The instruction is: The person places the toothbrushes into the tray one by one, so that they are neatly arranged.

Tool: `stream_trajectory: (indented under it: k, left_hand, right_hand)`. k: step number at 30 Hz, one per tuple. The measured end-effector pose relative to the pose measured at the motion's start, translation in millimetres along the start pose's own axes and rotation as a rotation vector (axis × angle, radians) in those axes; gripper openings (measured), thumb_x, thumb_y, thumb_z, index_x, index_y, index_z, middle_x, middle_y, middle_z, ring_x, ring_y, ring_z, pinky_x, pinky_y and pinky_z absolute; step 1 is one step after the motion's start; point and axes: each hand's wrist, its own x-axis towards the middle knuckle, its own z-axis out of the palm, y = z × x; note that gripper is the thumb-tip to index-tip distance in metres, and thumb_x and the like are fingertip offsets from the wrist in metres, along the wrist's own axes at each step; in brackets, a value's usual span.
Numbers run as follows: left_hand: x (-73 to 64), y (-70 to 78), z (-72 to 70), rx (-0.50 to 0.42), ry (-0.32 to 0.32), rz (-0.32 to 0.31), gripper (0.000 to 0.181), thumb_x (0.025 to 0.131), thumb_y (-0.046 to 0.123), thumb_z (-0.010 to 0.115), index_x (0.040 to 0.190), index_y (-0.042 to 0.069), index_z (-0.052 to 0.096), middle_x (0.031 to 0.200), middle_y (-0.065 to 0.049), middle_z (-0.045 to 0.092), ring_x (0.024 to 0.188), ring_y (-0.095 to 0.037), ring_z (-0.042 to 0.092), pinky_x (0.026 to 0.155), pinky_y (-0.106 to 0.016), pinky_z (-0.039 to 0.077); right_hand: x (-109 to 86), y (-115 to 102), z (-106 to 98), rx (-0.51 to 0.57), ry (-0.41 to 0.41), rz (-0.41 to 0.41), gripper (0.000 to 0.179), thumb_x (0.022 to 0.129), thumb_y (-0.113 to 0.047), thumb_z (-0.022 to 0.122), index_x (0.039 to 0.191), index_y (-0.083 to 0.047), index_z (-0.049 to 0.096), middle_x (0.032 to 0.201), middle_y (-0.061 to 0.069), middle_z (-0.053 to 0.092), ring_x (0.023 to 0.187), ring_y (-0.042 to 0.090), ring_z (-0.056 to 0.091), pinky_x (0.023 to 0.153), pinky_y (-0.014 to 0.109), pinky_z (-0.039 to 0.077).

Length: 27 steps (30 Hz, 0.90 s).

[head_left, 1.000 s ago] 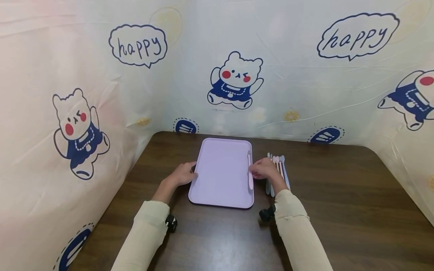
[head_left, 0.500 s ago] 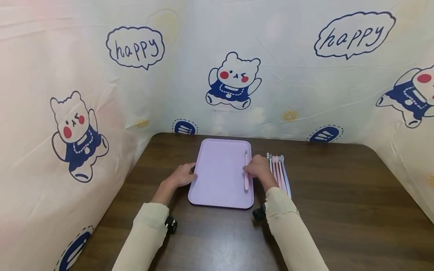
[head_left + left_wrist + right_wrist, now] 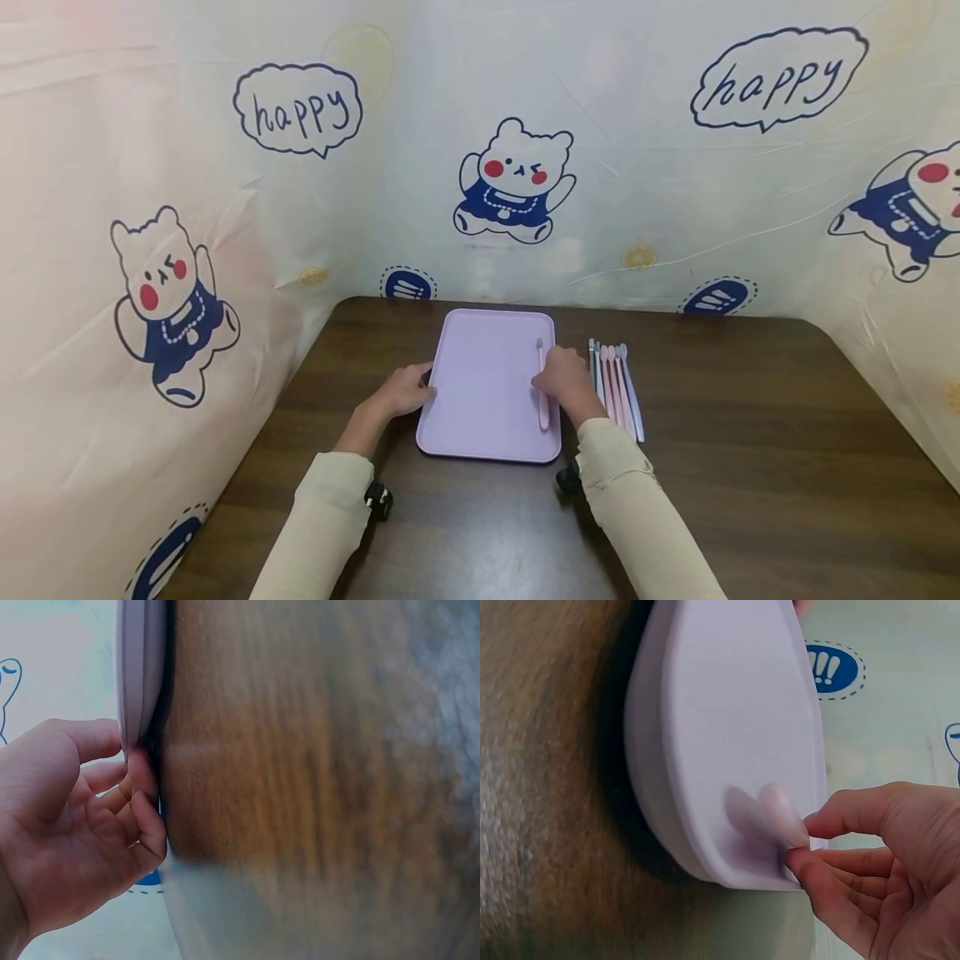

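A light purple rectangular tray (image 3: 483, 383) lies on the table. My left hand (image 3: 401, 389) grips its left rim; the left wrist view shows the thumb above the tray edge (image 3: 139, 667) and curled fingers below. Over the tray's right side, my right hand (image 3: 567, 381) pinches a pink toothbrush (image 3: 543, 415) by the middle of its handle, bristle head toward the far edge. In the right wrist view, thumb and forefinger hold the toothbrush (image 3: 781, 811) close over the tray surface, its shadow beside it. Several other toothbrushes (image 3: 630, 392) lie side by side to the right of the tray.
The dark wooden table (image 3: 750, 433) extends on both sides of the tray. A printed cloth (image 3: 637, 183) with cartoon bears hangs behind and beside it. The right forearm passes close to the near ends of the toothbrush row.
My right hand has moved left from the tray's right rim to over its surface, carrying the pink toothbrush. My left hand stays on the left rim. The toothbrush row is less covered.
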Motion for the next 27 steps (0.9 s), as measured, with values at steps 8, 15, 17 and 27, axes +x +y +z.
stream_trajectory:
  k: [8,15,17,27]
  left_hand:
    - [-0.6,-0.4,2.8,-0.015,-0.006,-0.001,0.06,0.101,0.017,0.056,0.157,0.005,0.037,0.137,-0.022,0.063,0.107,-0.028,0.064,0.104,-0.05,0.053]
    - [1.2,-0.5,1.7,-0.007,0.0,0.008,0.06,0.1,0.016,0.056,0.156,0.004,0.038,0.135,-0.022,0.065,0.103,-0.026,0.065,0.102,-0.049,0.054]
    - [1.7,-0.7,0.9,-0.004,-0.001,0.006,0.06,0.101,0.017,0.056,0.156,0.003,0.038,0.134,-0.022,0.065,0.103,-0.026,0.065,0.102,-0.048,0.054]
    - [1.8,-1.3,0.3,0.007,-0.007,0.011,0.059,0.101,0.017,0.055,0.156,0.003,0.038,0.137,-0.022,0.063,0.105,-0.027,0.065,0.103,-0.048,0.054]
  right_hand:
    - [-4.4,-1.9,1.2,-0.044,-0.007,-0.007,0.015,0.087,-0.012,0.071,0.094,0.002,0.068,0.082,0.013,0.067,0.064,0.022,0.062,0.05,0.027,0.044]
    - [-4.1,0.0,-1.1,-0.063,-0.019,-0.006,0.022,0.088,-0.013,0.072,0.101,0.004,0.069,0.083,0.014,0.067,0.065,0.022,0.064,0.052,0.027,0.047]
    - [-4.2,0.4,-2.3,-0.062,-0.023,-0.007,0.021,0.088,-0.014,0.072,0.1,0.003,0.069,0.08,0.013,0.066,0.064,0.021,0.064,0.052,0.026,0.047]
    - [-6.2,18.1,-10.6,0.037,-0.052,-0.108,0.02,0.091,-0.019,0.068,0.09,-0.001,0.075,0.078,0.01,0.073,0.063,0.017,0.066,0.057,0.026,0.051]
